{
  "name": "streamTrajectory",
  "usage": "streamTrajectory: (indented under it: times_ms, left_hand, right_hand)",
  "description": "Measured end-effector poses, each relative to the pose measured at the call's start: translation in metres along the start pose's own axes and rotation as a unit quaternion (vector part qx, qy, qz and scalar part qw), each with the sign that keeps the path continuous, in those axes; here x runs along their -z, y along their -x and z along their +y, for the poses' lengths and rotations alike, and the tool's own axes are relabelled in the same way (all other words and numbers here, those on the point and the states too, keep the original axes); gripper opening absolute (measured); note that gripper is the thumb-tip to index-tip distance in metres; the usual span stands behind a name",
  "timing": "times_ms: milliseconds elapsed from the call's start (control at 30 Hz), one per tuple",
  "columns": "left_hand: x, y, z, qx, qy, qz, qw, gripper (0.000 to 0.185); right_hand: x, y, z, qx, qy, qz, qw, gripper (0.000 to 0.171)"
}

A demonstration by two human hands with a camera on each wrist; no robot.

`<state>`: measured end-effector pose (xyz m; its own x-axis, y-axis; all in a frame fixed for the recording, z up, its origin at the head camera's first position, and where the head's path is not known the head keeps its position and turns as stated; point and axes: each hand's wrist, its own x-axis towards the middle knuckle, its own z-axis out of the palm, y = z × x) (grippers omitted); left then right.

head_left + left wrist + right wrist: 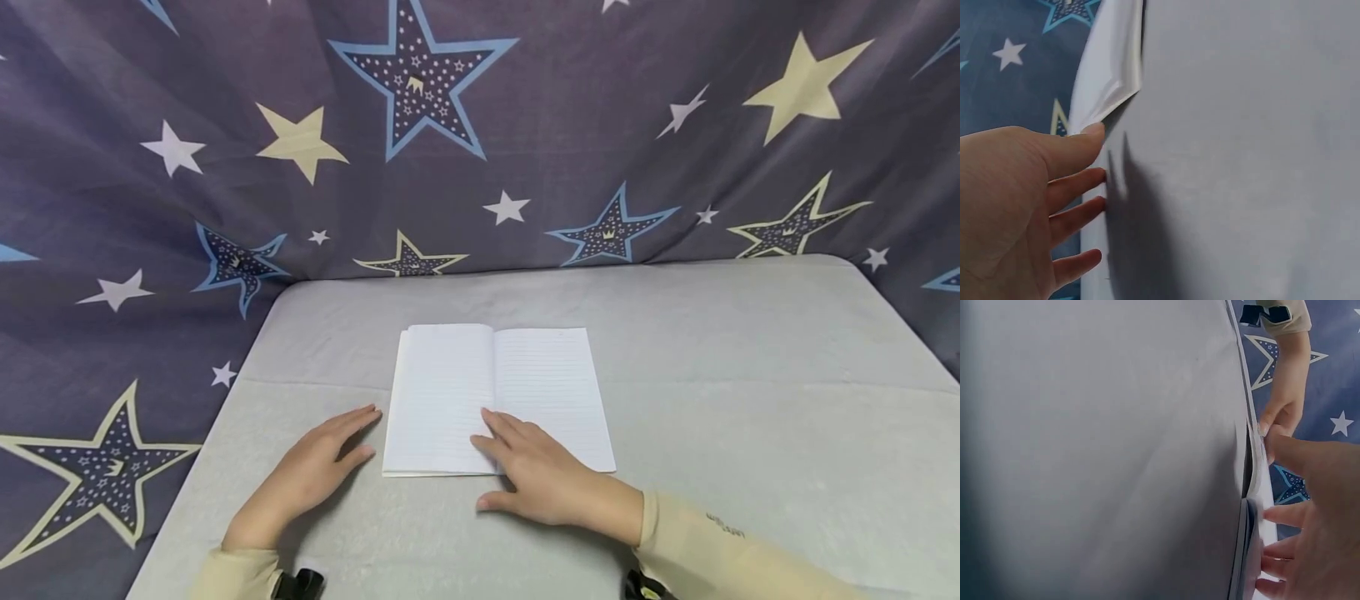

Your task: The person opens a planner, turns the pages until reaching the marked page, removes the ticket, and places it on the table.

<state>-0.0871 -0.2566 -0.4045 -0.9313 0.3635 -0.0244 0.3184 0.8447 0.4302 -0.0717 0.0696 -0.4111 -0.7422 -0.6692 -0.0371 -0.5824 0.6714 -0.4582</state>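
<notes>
Surface: we see a table (750, 400) under a grey cloth, filling the lower centre of the frame | On it: an open lined notebook (465, 392) at centre | our left hand (315, 471) flat at lower left | our right hand (543, 479) on the notebook's lower edge

Lined notebook (498, 400) open flat, center of table.

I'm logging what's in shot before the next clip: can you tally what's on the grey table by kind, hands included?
Open lined notebook: 1
Hands: 2, the left hand flat on the table beside the notebook, the right hand with fingers resting on the page
Total: 3
</notes>
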Motion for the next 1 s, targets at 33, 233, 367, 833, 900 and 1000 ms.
streamTrajectory:
  times_ms: [33, 233, 367, 833, 900, 1000]
  left_hand:
    - [0.002, 0.000, 0.000, 0.004, 0.002, 0.003, 1.0000, 0.049]
    - [0.002, -0.007, 0.008, -0.004, 0.000, 0.012, 0.9999, 0.051]
    - [-0.006, -0.013, 0.017, -0.035, -0.002, -0.002, 0.9994, 0.060]
    - [-0.024, -0.018, 0.023, -0.056, -0.023, -0.024, 0.9979, 0.068]
    - [-0.023, -0.018, 0.023, -0.057, -0.022, -0.025, 0.9978, 0.068]
    - [-0.023, -0.018, 0.023, -0.056, -0.024, -0.027, 0.9978, 0.068]
  right_hand:
    - [0.000, 0.001, 0.000, 0.003, 0.007, -0.009, 1.000, 0.077]
    - [-0.003, 0.001, 0.000, 0.010, 0.028, -0.023, 0.999, 0.075]
    - [-0.002, 0.000, 0.002, 0.011, 0.028, -0.025, 0.999, 0.073]
    - [0.022, 0.018, 0.023, 0.023, -0.052, 0.045, 0.997, 0.058]
    - [0.027, 0.024, 0.033, 0.033, -0.044, 0.073, 0.996, 0.058]
    - [0.033, 0.033, 0.049, 0.033, -0.033, 0.100, 0.994, 0.059]
